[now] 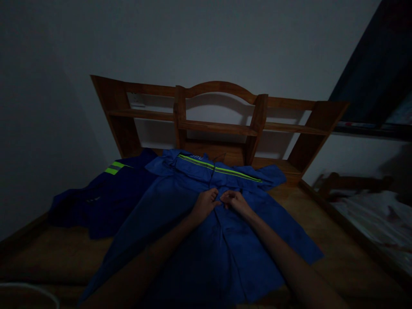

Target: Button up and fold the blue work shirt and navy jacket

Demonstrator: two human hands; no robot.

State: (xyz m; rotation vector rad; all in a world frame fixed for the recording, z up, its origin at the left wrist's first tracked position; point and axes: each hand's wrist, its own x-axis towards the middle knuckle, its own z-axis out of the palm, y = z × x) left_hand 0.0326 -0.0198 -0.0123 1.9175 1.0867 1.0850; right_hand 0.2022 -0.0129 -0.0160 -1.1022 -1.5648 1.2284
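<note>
A blue short-sleeved work shirt (180,240) with thin yellow-green stripes lies spread out, its collar end toward the shelf. Both hands meet at its front opening, a little below the stripes. My left hand (207,201) is closed, its fingers pinching the left side of the front edge. Close beside it, my right hand (232,200) pinches the other side of the opening with curled fingers. Any button between the fingertips is too small and dark to make out. A darker blue garment (112,201) with a bright yellow-green band lies to the left, partly under the shirt.
A wooden shelf unit (220,128) stands at the back against a pale wall (206,38). Wooden boards (302,201) lie under the clothes. On the right are white bedding (376,210) and a dark window (370,77). A pale cord (32,286) shows at lower left.
</note>
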